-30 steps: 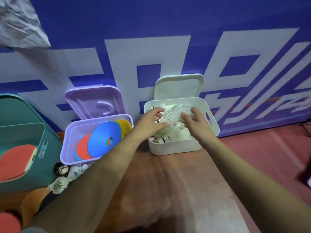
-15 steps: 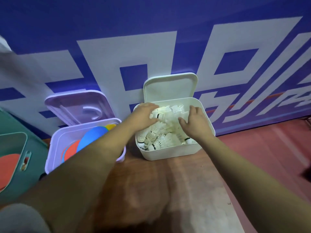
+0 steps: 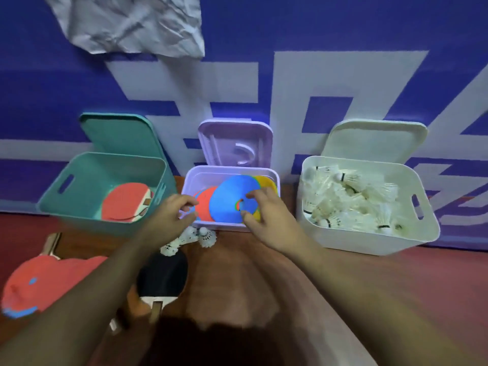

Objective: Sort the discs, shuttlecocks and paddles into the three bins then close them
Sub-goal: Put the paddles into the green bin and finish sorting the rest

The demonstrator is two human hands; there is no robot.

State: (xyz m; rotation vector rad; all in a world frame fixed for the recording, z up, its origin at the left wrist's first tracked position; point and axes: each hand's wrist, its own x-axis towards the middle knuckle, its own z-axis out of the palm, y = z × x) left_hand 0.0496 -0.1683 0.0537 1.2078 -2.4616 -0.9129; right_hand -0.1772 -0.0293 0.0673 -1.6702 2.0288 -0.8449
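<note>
Three open bins stand against the blue wall. The teal bin (image 3: 66, 207) holds a red paddle (image 3: 124, 204). The purple bin (image 3: 208, 175) in the middle holds coloured discs, a blue disc (image 3: 229, 196) on top. The white bin (image 3: 369, 241) is full of shuttlecocks (image 3: 351, 196). My left hand (image 3: 169, 220) hovers at the purple bin's front left corner, fingers loosely curled, holding nothing. My right hand (image 3: 264, 215) reaches over the discs, empty, its fingers spread. Three loose shuttlecocks (image 3: 190, 239) lie in front of the purple bin. A black paddle (image 3: 163, 276) and a red paddle (image 3: 50, 281) lie nearer me.
All three lids lean open against the wall behind their bins. A crumpled grey sheet (image 3: 132, 25) hangs on the wall at the top. The wooden surface (image 3: 250, 273) runs from the bins towards me, with red floor (image 3: 422, 273) on the right.
Both hands have left the white bin, where they were over the shuttlecocks, and moved left to the purple bin. The view swung left, bringing the teal bin and loose paddles into sight.
</note>
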